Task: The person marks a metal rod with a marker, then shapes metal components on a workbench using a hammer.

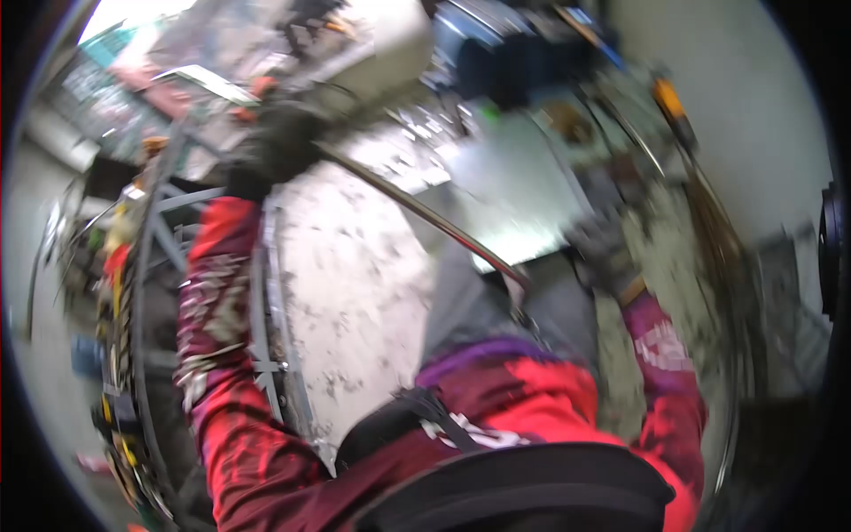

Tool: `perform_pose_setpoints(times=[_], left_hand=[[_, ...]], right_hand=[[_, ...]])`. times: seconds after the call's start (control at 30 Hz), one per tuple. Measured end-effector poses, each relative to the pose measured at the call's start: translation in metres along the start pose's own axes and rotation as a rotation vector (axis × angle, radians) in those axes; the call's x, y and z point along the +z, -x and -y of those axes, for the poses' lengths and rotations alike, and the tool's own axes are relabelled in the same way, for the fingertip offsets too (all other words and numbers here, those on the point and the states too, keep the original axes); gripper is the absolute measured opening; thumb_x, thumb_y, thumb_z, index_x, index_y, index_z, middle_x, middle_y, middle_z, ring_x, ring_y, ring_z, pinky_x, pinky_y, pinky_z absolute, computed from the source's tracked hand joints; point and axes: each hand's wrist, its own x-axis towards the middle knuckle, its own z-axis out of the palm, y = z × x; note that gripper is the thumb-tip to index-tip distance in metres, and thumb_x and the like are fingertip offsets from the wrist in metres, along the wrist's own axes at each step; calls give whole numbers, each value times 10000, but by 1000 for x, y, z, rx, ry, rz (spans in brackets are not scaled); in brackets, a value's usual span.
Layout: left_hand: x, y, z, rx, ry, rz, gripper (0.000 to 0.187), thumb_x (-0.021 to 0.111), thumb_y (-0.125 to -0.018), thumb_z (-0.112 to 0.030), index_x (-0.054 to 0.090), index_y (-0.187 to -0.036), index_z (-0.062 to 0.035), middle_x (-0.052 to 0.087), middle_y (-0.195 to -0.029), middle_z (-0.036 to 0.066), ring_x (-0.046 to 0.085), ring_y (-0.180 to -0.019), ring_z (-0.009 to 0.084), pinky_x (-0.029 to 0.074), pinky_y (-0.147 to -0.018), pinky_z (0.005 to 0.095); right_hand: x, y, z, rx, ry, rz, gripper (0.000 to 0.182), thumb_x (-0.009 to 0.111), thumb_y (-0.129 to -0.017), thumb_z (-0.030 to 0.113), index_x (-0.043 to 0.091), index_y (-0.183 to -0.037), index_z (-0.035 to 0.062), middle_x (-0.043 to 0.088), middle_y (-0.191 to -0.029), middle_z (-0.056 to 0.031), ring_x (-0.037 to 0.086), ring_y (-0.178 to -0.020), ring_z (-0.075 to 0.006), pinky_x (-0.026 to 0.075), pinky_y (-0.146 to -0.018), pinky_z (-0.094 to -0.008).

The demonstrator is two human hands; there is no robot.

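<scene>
My left hand point(282, 142), in a dark glove, is closed round one end of a long metal bar point(399, 195). The bar slants down to the right, and its red, bent far end lies over my lap. In front of my legs is a pale, shiny flat panel point(510, 191), its lower edge close to my thighs. Against its lower right corner is my gloved right hand point(607, 253); motion smears its fingers, so I cannot make out their grip. A light metal strip point(211, 84) shows just beyond my left hand.
A grey metal frame point(164, 217) stands on my left, with cluttered tools beyond it. On the right, a broom point(709, 208) and an orange-handled tool point(671, 99) are by the wall. Dark specks mark the pale floor point(341, 319). A blue object point(483, 40) stands ahead.
</scene>
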Motion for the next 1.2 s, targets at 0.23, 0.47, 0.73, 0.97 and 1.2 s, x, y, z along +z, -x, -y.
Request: perform_pose_setpoints(times=[0.23,0.47,0.73,0.97,1.2], left_hand=[[-34,-36,-17,45,-196,42,209,736,-628,-380,641,-651,-195,558,-639,59,607,-760,303,405,-884,513],[-56,-62,-34,59,-152,-565,293,708,-802,-245,707,-1072,-130,667,-977,115,587,-1044,326,426,-918,506],[127,4,-247,-213,580,-157,411,745,-810,-294,642,-1160,-104,640,-1105,139,553,-1154,352,349,-1065,518],[169,-8,-256,-116,666,-13,189,640,-862,-268,647,-790,-93,649,-858,94,593,-994,329,405,-921,507],[114,-26,-167,-115,1170,-62,145,707,-882,-138,688,-881,6,612,-766,133,611,-752,237,496,-687,371]], right_hand=[[-30,-89,85,297,-838,11,636,759,-797,163,515,-1330,-86,583,-1296,-258,607,-1182,-362,482,-1028,-410],[10,-161,101,30,-320,-334,137,602,-914,100,617,-1024,20,602,-1015,-192,636,-804,-366,515,-680,-444],[-69,-213,30,507,-1174,-203,211,591,-1022,282,588,-1019,72,545,-720,-23,534,-566,-120,457,-518,-311],[-52,-260,-10,566,-1632,-255,330,524,-1031,413,567,-984,90,502,-674,4,442,-479,-104,390,-447,-291],[-48,-322,-37,832,-1811,-133,307,410,-1076,404,494,-1013,116,413,-628,38,344,-424,-109,307,-367,-286]])
